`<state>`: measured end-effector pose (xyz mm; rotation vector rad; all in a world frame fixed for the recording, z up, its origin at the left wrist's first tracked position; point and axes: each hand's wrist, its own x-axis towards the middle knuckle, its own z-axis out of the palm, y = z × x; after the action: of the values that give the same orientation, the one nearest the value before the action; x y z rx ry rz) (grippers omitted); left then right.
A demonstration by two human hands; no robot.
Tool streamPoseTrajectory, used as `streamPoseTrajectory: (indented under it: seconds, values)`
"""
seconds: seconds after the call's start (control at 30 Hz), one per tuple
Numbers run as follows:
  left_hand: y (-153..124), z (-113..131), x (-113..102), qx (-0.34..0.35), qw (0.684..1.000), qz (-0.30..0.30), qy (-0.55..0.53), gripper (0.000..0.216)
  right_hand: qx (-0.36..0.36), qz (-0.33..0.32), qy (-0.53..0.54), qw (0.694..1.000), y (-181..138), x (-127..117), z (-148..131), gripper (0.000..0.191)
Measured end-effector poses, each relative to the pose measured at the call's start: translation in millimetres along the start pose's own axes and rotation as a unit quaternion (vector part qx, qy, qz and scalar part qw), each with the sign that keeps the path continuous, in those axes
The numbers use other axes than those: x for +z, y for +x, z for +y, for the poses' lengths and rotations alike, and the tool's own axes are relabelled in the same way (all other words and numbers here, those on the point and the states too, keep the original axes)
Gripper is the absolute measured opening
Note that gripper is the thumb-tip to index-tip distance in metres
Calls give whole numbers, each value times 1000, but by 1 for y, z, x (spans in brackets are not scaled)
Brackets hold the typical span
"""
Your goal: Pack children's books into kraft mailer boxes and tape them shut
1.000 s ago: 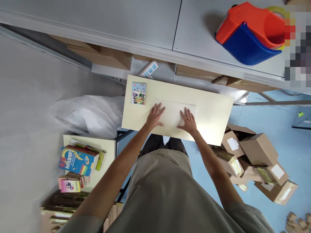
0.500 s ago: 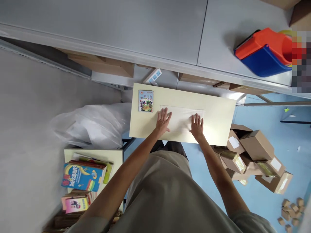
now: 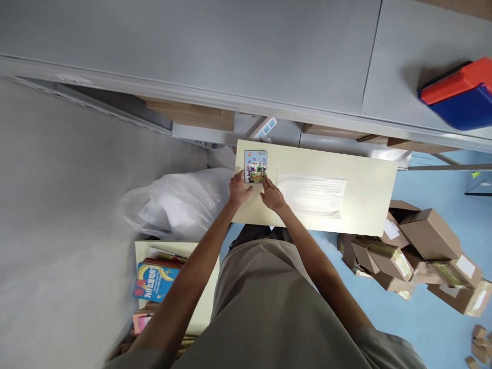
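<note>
A small children's book (image 3: 255, 165) with a blue, illustrated cover lies flat on the left end of a cream-coloured table (image 3: 369, 189). My left hand (image 3: 239, 189) is at the book's lower left edge, thumb held apart from the other fingers. At the lower right corner, the fingers of my right hand (image 3: 272, 195) reach the book's edge, stretched out. Whether either hand presses on the book is hard to see. To the right of my right hand, a white, wrinkled flat sheet or sleeve (image 3: 313, 196) rests on the tabletop.
Beyond the table runs a grey shelf (image 3: 192, 56) bearing a red and blue tape dispenser (image 3: 461, 95). Plastic-wrapped material (image 3: 184, 200) bulges at the left, above stacked books (image 3: 156, 282). Cardboard boxes (image 3: 430, 233) are piled on the blue floor at right.
Both hands have left the white sheet and moved left to the book. The book lies at the same spot on the table. The view has shifted left.
</note>
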<state>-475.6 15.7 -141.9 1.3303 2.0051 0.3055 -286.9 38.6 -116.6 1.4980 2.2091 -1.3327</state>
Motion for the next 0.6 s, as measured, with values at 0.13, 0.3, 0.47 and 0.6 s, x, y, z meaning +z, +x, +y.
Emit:
streamPoseTrajectory:
  seconds: [0.13,0.3,0.47,0.6]
  values:
    - [16,-10,-3,-45,993,8,-110,58,10,12,11,1000,7,17,-2,83]
    - [21,-1,-9,-74,979,39,-189,30,1,17,36,999,6,17,8,80]
    - [9,22,-15,-68,974,72,-203,22,-7,0,101,995,-1,-1,24,68]
    - [-14,44,-15,-45,971,79,-222,21,-7,83,247,965,-18,-10,37,67]
